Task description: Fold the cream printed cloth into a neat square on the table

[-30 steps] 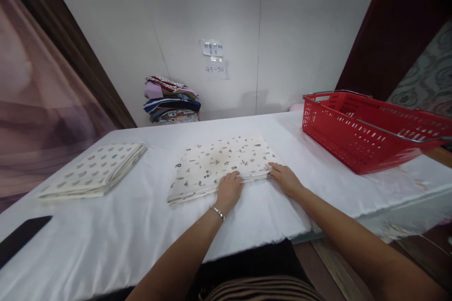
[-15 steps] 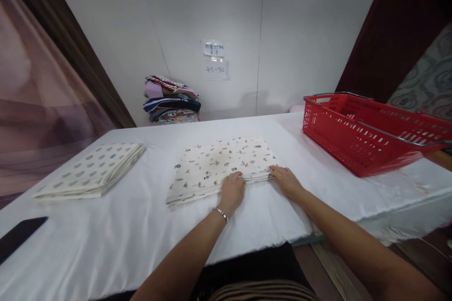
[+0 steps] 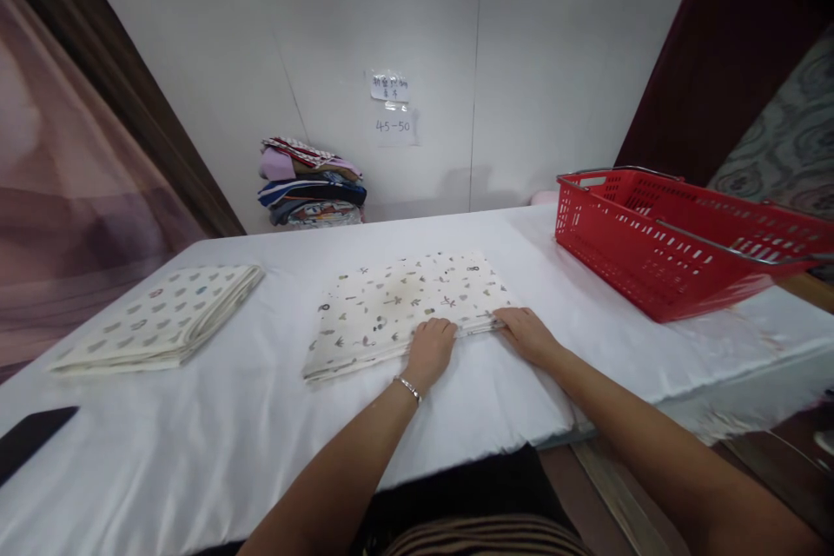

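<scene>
A cream folded cloth (image 3: pixel 397 300) with small printed figures lies flat on the white-covered table in front of me. My left hand (image 3: pixel 431 352) grips its near edge around the middle, fingers curled over the layers, with a silver bracelet on the wrist. At the near right corner, my right hand (image 3: pixel 526 334) pinches the same edge; its thumb is mostly hidden. Off to the left rests a second folded cloth (image 3: pixel 160 308), cream with rows of grey shapes, touched by neither hand.
A red plastic basket (image 3: pixel 625 265) with metal handles stands on the right of the white tablecloth (image 3: pixel 215 452). Several folded fabrics (image 3: pixel 313 187) are stacked beyond the far edge, below paper signs (image 3: pixel 394 126) on the wall. A dark flat object (image 3: pixel 36 439) lies at the left.
My left hand has shifted very slightly right along the cloth's near edge. The view has turned a little; the cloth stays folded and flat, with both hands still on it.
</scene>
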The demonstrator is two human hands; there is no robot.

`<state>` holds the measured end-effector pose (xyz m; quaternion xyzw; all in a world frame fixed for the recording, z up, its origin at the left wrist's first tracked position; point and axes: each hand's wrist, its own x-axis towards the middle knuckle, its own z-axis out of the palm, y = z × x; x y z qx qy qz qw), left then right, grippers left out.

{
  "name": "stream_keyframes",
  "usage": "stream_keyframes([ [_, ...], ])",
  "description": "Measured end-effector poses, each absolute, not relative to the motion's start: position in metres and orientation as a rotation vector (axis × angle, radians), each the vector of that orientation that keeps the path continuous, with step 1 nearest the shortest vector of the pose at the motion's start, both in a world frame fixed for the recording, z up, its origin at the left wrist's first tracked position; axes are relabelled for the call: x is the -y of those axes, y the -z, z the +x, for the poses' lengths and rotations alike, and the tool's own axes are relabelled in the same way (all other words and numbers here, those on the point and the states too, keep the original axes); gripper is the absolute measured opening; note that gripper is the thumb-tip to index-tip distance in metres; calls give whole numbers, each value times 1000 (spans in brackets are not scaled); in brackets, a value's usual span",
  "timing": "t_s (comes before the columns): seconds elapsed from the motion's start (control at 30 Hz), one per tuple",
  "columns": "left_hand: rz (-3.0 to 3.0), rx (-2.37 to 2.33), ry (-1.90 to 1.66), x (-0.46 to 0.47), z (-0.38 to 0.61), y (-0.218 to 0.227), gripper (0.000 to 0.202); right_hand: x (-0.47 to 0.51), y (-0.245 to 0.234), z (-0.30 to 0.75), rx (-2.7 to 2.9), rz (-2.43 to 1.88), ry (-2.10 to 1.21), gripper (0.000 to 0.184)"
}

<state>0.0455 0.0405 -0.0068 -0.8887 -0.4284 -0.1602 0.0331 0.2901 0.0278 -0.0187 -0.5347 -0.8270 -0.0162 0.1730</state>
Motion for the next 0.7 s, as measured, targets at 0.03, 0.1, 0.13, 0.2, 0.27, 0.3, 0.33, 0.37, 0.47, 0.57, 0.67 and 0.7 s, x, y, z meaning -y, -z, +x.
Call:
stream_keyframes([
  [0.03,-2727,1307,471,-42,46,8,19,-28,19,291,2358,-1509,55,36],
  [0.1,-2708,1286,445,-46,46,10,22,-27,17,291,2383,-1505,74,41],
  [0.13,-2698,1281,436,-48,46,11,24,-27,16,291,2392,-1510,81,42],
  [0.2,-2676,1287,423,-51,47,12,28,-27,14,289,2404,-1530,95,41],
  [0.27,-2665,1305,411,-54,47,13,31,-27,11,287,2410,-1557,112,39],
  [0.3,-2661,1317,409,-55,48,13,30,-27,11,286,2409,-1570,120,38],
  [0.33,-2657,1327,408,-55,48,13,28,-28,10,286,2407,-1580,127,38],
  [0.37,-2653,1333,405,-55,48,12,26,-28,10,286,2401,-1586,131,37],
  [0.47,-2646,1336,383,-55,48,11,21,-31,11,289,2383,-1556,117,36],
  [0.57,-2646,1320,349,-53,47,11,20,-33,9,295,2396,-1477,92,34],
  [0.67,-2675,1247,364,-53,46,12,22,-33,5,299,2422,-1426,69,33],
  [0.7,-2689,1220,377,-52,45,12,23,-33,5,301,2425,-1419,62,33],
])
